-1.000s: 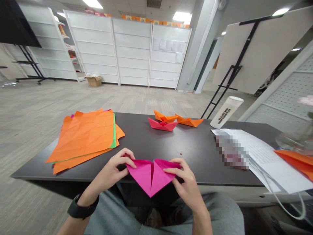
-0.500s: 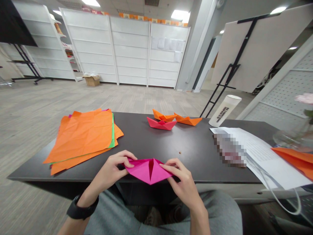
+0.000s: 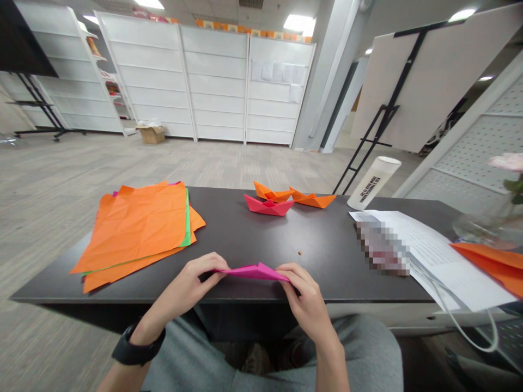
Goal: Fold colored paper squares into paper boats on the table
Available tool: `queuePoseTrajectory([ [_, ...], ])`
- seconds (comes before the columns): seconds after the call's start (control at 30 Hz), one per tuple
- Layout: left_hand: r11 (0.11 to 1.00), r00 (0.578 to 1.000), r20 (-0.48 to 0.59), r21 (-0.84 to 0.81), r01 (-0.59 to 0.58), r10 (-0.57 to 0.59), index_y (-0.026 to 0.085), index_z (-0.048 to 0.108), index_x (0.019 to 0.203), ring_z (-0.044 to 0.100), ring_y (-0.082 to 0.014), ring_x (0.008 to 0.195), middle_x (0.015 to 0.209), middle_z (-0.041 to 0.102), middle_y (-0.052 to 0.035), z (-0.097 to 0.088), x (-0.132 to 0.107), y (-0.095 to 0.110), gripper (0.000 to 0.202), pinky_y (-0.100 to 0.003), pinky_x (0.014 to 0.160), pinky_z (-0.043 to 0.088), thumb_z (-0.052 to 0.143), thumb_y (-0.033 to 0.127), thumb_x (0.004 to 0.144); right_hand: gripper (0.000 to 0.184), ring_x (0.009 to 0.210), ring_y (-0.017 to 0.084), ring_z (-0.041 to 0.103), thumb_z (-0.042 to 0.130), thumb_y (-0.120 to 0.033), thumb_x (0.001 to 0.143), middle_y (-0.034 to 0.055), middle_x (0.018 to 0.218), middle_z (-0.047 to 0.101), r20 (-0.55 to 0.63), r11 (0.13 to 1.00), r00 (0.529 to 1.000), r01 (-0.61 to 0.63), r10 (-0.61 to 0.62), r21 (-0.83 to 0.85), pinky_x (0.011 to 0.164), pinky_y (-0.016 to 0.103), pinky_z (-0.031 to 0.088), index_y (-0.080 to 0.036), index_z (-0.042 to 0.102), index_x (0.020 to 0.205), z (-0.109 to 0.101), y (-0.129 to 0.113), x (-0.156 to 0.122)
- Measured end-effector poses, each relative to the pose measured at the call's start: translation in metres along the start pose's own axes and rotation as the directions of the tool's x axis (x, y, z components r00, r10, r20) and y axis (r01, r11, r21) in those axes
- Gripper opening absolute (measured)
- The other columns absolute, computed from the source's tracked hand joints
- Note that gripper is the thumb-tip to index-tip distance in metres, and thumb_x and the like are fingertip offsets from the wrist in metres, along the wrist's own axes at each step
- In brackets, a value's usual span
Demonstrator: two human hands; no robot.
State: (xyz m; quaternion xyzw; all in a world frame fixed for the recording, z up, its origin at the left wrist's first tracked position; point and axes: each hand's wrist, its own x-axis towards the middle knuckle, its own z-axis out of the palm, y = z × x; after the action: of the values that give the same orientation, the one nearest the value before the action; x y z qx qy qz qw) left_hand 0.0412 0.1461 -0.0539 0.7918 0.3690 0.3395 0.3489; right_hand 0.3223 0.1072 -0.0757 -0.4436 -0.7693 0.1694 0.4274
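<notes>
A folded magenta paper (image 3: 256, 271) stretches between my two hands just above the table's front edge, seen nearly edge-on with a small peak in its middle. My left hand (image 3: 205, 274) pinches its left tip between thumb and fingers. At the other end, my right hand (image 3: 301, 288) grips the right tip, fingers on top. Farther back on the table stand a red paper boat (image 3: 268, 206) and two orange ones, the left orange boat (image 3: 273, 193) partly behind the red and the right orange boat (image 3: 314, 199) beside it.
Orange and green paper sheets (image 3: 137, 226) lie stacked on the dark table (image 3: 229, 234) at left. On the right are a white cylinder (image 3: 373, 183), printed papers (image 3: 425, 245), a white cable (image 3: 495, 332), an orange folded paper (image 3: 490, 264) and a glass vase (image 3: 474, 228) with a flower.
The magenta paper has gone from showing its broad face with an open slit to a thin, flattened, edge-on shape. Both hands have turned with it, still at its two ends.
</notes>
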Motion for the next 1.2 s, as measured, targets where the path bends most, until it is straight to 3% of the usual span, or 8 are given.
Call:
queuePoseTrajectory([
  [0.2,0.993,0.993,0.117,0.115,-0.027,0.014,0.025,0.074,0.095,0.059,-0.0180,0.098,0.108,0.061,-0.0061,0.002,0.001,0.008,0.028,-0.028,0.087,0.045,0.048,0.014,0.092,0.030,0.099,0.020,0.063,0.044,-0.015,0.098,0.0063,0.105,0.067,0.011,0.999,1.000,-0.016,0.016,0.032,0.087,0.035,0.050,-0.027,0.069,0.108,-0.001,-0.002,0.000],
  [0.3,0.994,0.997,0.058,0.104,0.041,-0.047,0.021,0.071,0.090,0.061,-0.0195,0.095,0.104,0.066,-0.0061,0.004,0.003,0.007,0.015,-0.029,0.087,0.046,0.057,0.025,0.091,0.026,0.101,0.021,0.065,0.049,-0.019,0.097,0.0073,0.108,0.069,-0.094,0.992,0.990,-0.093,0.101,0.091,0.090,0.036,0.051,-0.026,0.067,0.113,0.002,0.001,-0.001],
  [0.4,0.989,0.992,-0.047,0.080,0.124,-0.120,0.019,0.067,0.085,0.063,-0.0186,0.084,0.089,0.068,-0.0035,0.006,0.004,0.002,0.022,-0.028,0.077,0.047,0.055,0.035,0.093,0.026,0.092,0.020,0.068,0.061,-0.025,0.091,0.0054,0.098,0.072,-0.196,0.954,0.943,-0.234,0.269,0.186,0.088,0.035,0.053,-0.023,0.065,0.116,0.006,0.003,-0.001],
  [0.5,0.979,0.970,-0.136,-0.032,0.201,-0.203,0.020,0.062,0.095,0.065,-0.0185,0.082,0.086,0.069,-0.0014,0.007,0.004,-0.006,0.020,-0.027,0.073,0.048,0.061,0.039,0.089,0.034,0.081,0.019,0.069,0.072,-0.030,0.082,0.0031,0.087,0.072,-0.222,0.886,0.886,-0.324,0.407,0.332,0.081,0.032,0.055,-0.021,0.066,0.113,0.007,0.004,0.001],
  [0.63,0.907,0.918,-0.173,-0.297,0.298,-0.358,0.021,0.049,0.111,0.067,-0.0174,0.069,0.076,0.070,0.0012,0.008,0.006,-0.010,0.044,-0.026,0.063,0.049,0.073,0.041,0.079,0.043,0.079,0.020,0.070,0.081,-0.034,0.071,0.0042,0.084,0.074,-0.216,0.763,0.817,-0.356,0.534,0.539,0.076,0.032,0.057,-0.018,0.067,0.109,0.003,0.004,0.004],
  [0.77,0.855,0.875,-0.243,-0.430,0.289,-0.418,0.020,0.047,0.110,0.068,-0.0156,0.070,0.078,0.070,0.0012,0.007,0.009,-0.008,0.053,-0.026,0.066,0.052,0.078,0.039,0.072,0.051,0.072,0.020,0.071,0.084,-0.037,0.068,0.0031,0.077,0.075,-0.158,0.642,0.770,-0.378,0.618,0.667,0.071,0.034,0.060,-0.018,0.066,0.112,0.002,0.001,0.007],
  [0.87,0.850,0.859,-0.278,-0.446,0.281,-0.430,0.019,0.048,0.106,0.067,-0.0147,0.068,0.076,0.069,0.0021,0.006,0.010,-0.006,0.052,-0.026,0.067,0.053,0.080,0.038,0.070,0.043,0.071,0.021,0.071,0.084,-0.040,0.067,0.0042,0.076,0.075,-0.207,0.635,0.737,-0.363,0.643,0.682,0.066,0.034,0.061,-0.017,0.068,0.100,0.004,-0.001,0.009],
  [1.2,0.874,0.856,-0.320,-0.409,0.262,-0.406,0.019,0.049,0.103,0.065,-0.0153,0.061,0.075,0.068,0.0020,0.005,0.008,-0.008,0.052,-0.029,0.061,0.055,0.081,0.039,0.067,0.022,0.074,0.017,0.069,0.077,-0.037,0.076,0.0019,0.082,0.072,-0.238,0.718,0.793,-0.322,0.561,0.618,0.067,0.029,0.059,-0.020,0.065,0.083,0.002,-0.001,0.007],
])
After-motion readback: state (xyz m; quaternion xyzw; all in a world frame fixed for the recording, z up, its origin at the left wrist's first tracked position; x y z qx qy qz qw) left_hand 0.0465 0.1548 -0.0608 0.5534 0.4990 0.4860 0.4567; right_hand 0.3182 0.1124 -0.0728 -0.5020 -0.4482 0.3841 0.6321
